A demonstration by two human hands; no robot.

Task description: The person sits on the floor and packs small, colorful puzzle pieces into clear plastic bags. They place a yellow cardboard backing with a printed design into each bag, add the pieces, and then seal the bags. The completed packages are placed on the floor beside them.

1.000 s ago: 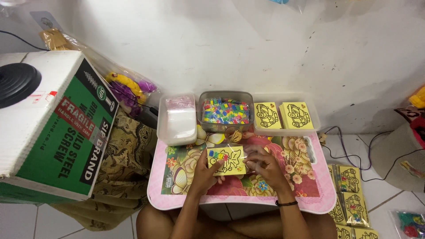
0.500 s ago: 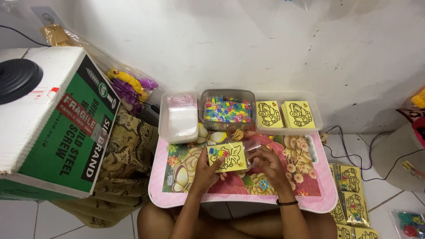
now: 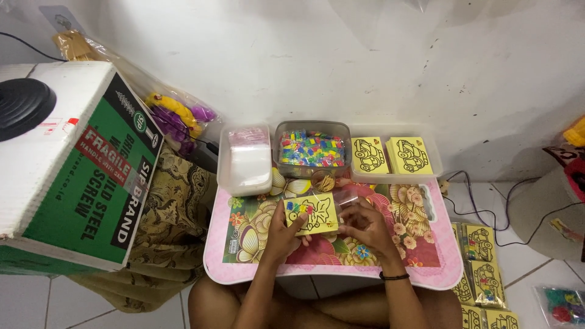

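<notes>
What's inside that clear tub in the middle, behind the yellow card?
The clear tub is filled with small bright pieces in red, blue, green and yellow, heaped to near the rim. What lies under the top layer is covered, and the pieces are too small to identify.

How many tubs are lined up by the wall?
3. A white tub on the left, a clear tub of coloured bits in the middle, and a tub with two stacks of yellow cards on the right. Others may be hidden out of view.
</notes>
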